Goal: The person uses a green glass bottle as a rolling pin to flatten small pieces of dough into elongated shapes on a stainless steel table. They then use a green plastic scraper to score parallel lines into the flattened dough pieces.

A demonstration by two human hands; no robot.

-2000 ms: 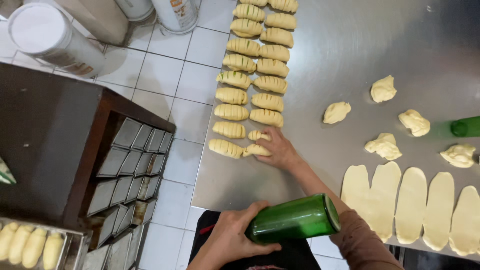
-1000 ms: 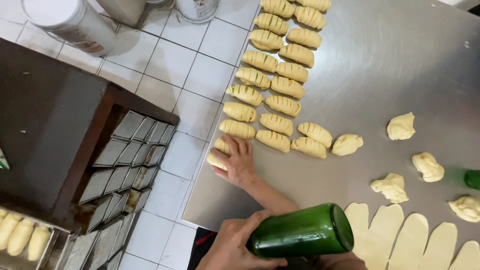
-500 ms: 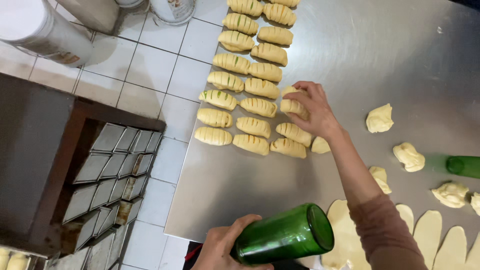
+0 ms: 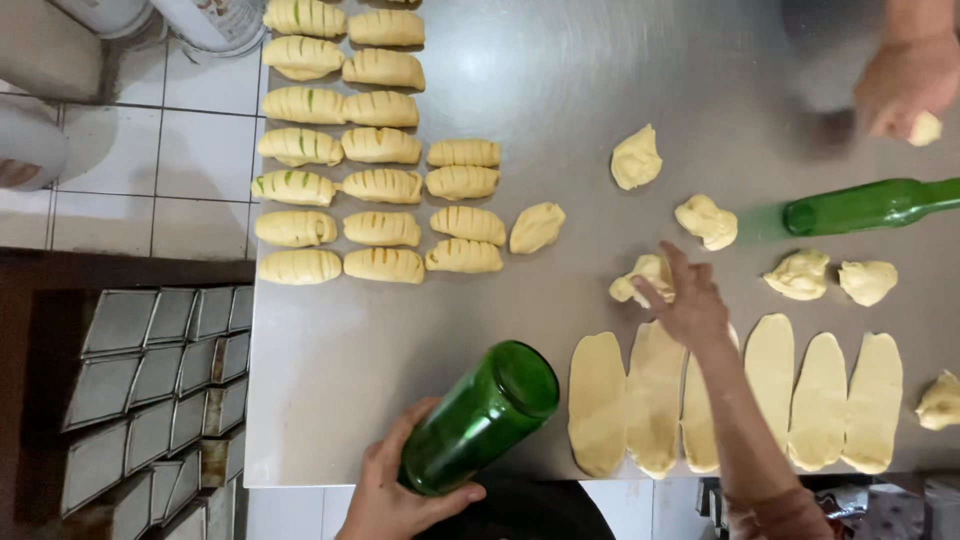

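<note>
My left hand (image 4: 395,495) grips a green glass bottle (image 4: 480,415), lying tilted over the near edge of the steel table (image 4: 350,380). My right hand (image 4: 690,300) reaches forward with fingers spread and rests on a lump of dough (image 4: 645,275). Just below it lie several flattened dough ovals (image 4: 597,400) in a row. Rows of shaped, scored rolls (image 4: 383,185) fill the table's left part. Loose dough lumps (image 4: 705,220) lie scattered to the right.
Another person's hand (image 4: 905,85) at the top right holds a small dough piece, beside a second green bottle (image 4: 870,205) lying on the table. Stacked metal loaf tins (image 4: 150,370) sit at the lower left. White buckets (image 4: 215,20) stand on the tiled floor.
My right hand left the rows of shaped rolls and moved right and nearer, onto a dough lump. The bottle stays in my left hand. Another person's hand came into view.
</note>
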